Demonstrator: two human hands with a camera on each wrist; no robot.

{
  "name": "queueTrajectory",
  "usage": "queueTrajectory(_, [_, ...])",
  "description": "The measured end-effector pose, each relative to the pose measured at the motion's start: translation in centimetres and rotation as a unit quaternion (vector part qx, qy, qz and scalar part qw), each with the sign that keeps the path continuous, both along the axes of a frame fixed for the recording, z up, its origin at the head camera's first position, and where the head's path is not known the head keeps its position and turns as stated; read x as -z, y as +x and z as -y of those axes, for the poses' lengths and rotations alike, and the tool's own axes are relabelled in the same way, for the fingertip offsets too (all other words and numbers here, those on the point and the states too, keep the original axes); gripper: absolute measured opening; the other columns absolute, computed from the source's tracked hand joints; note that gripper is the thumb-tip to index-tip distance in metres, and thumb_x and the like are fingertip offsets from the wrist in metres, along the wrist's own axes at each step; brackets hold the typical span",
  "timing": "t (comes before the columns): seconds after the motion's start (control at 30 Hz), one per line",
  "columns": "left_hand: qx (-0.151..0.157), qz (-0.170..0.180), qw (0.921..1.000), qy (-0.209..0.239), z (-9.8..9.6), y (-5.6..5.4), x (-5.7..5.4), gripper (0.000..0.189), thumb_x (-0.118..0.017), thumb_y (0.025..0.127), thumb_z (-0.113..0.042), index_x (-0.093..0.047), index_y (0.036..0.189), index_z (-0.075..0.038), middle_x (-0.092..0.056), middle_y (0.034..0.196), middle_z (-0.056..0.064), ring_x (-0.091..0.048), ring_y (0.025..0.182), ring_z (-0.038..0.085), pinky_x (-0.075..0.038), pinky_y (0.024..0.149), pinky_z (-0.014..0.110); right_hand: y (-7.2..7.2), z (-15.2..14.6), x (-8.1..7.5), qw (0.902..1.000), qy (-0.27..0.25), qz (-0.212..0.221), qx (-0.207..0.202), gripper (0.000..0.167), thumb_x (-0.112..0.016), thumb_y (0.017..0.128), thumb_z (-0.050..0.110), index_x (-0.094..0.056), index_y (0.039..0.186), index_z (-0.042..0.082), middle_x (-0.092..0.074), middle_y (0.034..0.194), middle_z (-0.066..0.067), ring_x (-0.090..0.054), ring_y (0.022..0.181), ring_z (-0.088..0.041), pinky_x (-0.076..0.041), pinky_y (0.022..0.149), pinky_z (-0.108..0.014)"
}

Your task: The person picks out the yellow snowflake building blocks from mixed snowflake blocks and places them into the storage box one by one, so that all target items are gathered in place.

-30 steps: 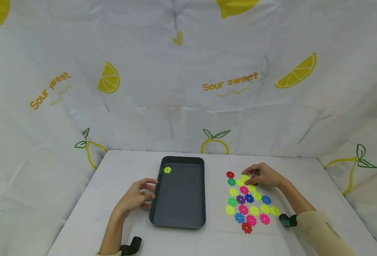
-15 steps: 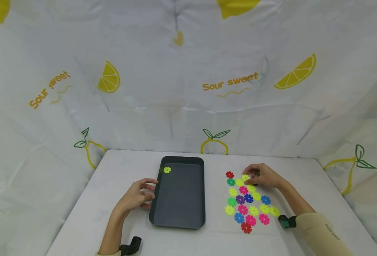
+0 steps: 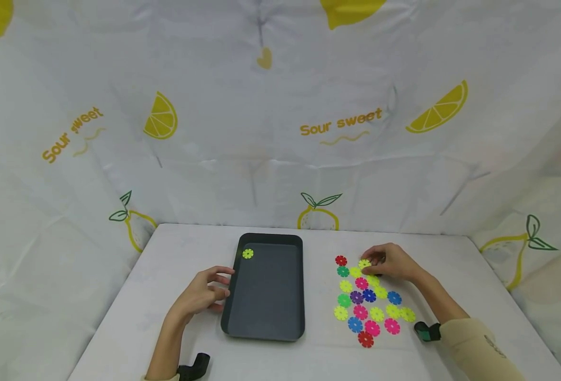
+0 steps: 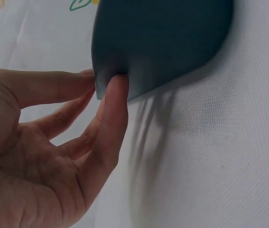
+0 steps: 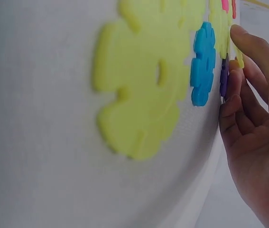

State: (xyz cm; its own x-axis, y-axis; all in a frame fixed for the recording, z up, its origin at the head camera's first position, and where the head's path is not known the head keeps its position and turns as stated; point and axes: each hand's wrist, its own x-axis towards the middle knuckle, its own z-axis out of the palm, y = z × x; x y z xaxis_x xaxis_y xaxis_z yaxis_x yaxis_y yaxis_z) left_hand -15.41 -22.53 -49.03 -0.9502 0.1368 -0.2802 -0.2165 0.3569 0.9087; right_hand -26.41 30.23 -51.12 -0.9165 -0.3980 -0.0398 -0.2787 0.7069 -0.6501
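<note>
My left hand (image 3: 201, 293) pinches the left rim of a dark grey baking tray (image 3: 271, 296); in the left wrist view the thumb and a fingertip (image 4: 119, 88) meet the tray's wall. One yellow flower-shaped disc (image 3: 247, 254) lies in the tray's far left corner. To the right, my right hand (image 3: 390, 262) pinches another yellow disc (image 3: 364, 263) at the far edge of a spread of slotted plastic discs. The right wrist view shows that yellow disc (image 5: 239, 56) edge-on between thumb and fingers, close above the table.
Several pink, red, blue, purple, green and yellow discs lie flat near the right hand, including a pink disc (image 3: 392, 326), a red disc (image 3: 365, 339) and a blue disc (image 3: 394, 298). A printed white curtain (image 3: 252, 185) hangs behind the white table (image 3: 166, 248).
The right hand's fingertips have shifted slightly at the far yellow disc, and more of its face shows now. The left hand and tray have kept their places.
</note>
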Motion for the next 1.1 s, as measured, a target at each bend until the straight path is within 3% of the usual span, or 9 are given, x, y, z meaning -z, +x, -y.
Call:
queueTrajectory(0.4, [0.000,0.000,1.0000,-0.001,0.0,0.1,-0.1,0.059,-0.066,0.089,0.005,-0.061,0.147,-0.009,-0.063,0.131,0.021,-0.071,0.091,0.024,-0.066,0.073,0.040,0.1,0.3,-0.6,0.9993,-0.027,-0.019,0.016,0.033,-0.089,0.090,0.027,-0.080,0.113,0.005,-0.068,0.086,-0.002,-0.060,0.077,-0.011,-0.054,0.067,-0.019])
queueTrajectory(0.63, [0.003,-0.001,1.0000,0.003,0.1,0.0,0.0,0.059,-0.065,0.089,0.005,-0.061,0.147,-0.009,-0.064,0.131,0.021,-0.072,0.092,0.024,-0.067,0.073,0.040,0.1,2.2,-1.9,0.9959,-0.068,-0.049,0.036,0.034,-0.089,0.090,0.028,-0.079,0.115,0.006,-0.074,0.093,-0.004,-0.064,0.083,-0.011,-0.058,0.075,-0.017])
queueTrajectory(0.87, [0.004,-0.002,1.0000,0.007,0.2,0.0,0.0,0.059,-0.065,0.089,0.005,-0.061,0.147,-0.009,-0.064,0.131,0.022,-0.072,0.093,0.024,-0.066,0.073,0.040,0.2,5.1,-4.0,0.9927,-0.106,-0.056,0.008,0.031,-0.088,0.091,0.021,-0.079,0.117,0.005,-0.076,0.099,-0.009,-0.067,0.088,-0.011,-0.059,0.082,-0.015])
queueTrajectory(1.1, [0.001,0.000,0.9999,0.010,0.2,0.0,0.0,0.059,-0.066,0.089,0.004,-0.062,0.147,-0.009,-0.064,0.130,0.021,-0.072,0.093,0.024,-0.067,0.074,0.041,0.0,8.4,-5.1,0.9894,-0.134,-0.055,-0.014,0.032,-0.087,0.093,0.019,-0.078,0.120,0.003,-0.076,0.100,-0.012,-0.067,0.089,-0.014,-0.059,0.082,-0.014])
